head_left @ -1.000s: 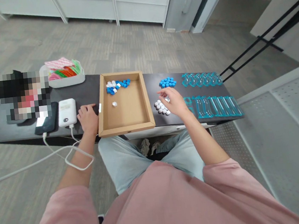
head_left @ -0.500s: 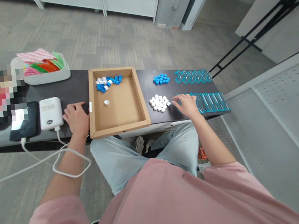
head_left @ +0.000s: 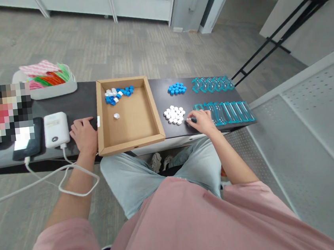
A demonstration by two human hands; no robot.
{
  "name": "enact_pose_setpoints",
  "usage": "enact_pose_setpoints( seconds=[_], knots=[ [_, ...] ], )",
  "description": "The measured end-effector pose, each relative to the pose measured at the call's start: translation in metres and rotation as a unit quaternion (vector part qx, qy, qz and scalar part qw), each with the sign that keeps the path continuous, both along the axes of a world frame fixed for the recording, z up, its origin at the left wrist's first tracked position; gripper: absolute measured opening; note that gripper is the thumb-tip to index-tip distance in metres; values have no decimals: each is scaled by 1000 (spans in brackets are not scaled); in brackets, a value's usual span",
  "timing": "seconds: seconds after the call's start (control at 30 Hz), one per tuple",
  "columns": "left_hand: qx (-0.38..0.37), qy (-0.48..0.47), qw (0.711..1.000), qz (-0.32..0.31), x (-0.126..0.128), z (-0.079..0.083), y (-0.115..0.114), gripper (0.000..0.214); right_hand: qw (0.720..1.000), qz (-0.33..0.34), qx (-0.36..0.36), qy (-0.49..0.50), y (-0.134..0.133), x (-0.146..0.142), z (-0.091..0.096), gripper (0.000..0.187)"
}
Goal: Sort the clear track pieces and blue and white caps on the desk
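Note:
My left hand [head_left: 84, 137] rests palm down on the dark table, fingers stretched out, beside the left wall of a shallow cardboard box [head_left: 158, 120]. At the near right edge of a cluster of white hexagonal pieces [head_left: 174, 115], my right hand [head_left: 201, 121] has its thumb and fingertips pinched on one white hexagonal piece [head_left: 188, 119]. Behind the white cluster lies a group of blue pieces [head_left: 176, 88]. Inside the box, blue and white pieces [head_left: 116, 95] sit at the back left, with a single white piece [head_left: 116, 116] apart from them.
Clear teal-tinted plastic pieces stand in a back row [head_left: 213, 84] and a front row [head_left: 234, 112] at the table's right end. To the left are a white power bank [head_left: 56, 130], a phone [head_left: 28, 139], cables [head_left: 81, 194], and a white bin [head_left: 57, 90] of colourful strips.
My right fingers have come together on a white piece near the cluster's edge and moved slightly nearer to me. The view has shifted a little; my left hand stays put.

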State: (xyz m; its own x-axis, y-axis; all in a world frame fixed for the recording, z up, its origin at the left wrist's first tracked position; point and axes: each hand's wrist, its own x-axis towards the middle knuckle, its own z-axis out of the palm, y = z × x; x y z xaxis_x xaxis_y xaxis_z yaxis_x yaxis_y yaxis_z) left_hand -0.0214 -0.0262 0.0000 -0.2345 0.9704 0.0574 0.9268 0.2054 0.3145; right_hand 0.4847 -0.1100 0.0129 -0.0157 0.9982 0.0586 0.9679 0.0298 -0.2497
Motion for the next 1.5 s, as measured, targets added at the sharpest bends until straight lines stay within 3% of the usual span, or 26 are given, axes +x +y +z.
enact_pose_setpoints(
  seconds=[0.2, 0.4, 0.6, 0.87, 1.07, 1.17, 1.27, 1.4, 1.5],
  knots=[
    [-5, 3, 1000, 1, 0, 1, 0, 55, 998, 31, 4, 54, -1, 3, -7, 13],
    [-8, -4, 1000, 8, 1, 2, 0, 57, 998, 27, 33, 42, 0, 2, -14, 15],
    [-5, -6, 1000, 9, 0, 1, -1, 59, 999, 8, 14, 36, 4, -3, -6, 7],
    [-2, 0, 1000, 3, -1, 0, 0, 61, 987, 25, 13, 159, 14, -7, -3, 10],
    [-11, -1, 1000, 1, 1, 2, -1, 61, 987, -5, 58, 150, 10, -8, 14, 7],
    [-10, -3, 1000, 3, 1, 3, -1, 59, 984, 24, 67, 162, 16, -31, 27, 6],
    [-19, -9, 1000, 3, 1, 2, -1, 55, 970, 105, 39, 217, 36, -76, 37, 10],
    [-18, -7, 1000, -1, -2, -1, 0, 54, 940, 205, 33, 271, 85, -153, 42, 15],
    [-7, 0, 1000, -4, -1, -1, 0, 52, 935, 253, -6, 247, 128, -208, 37, 18]
  ],
)
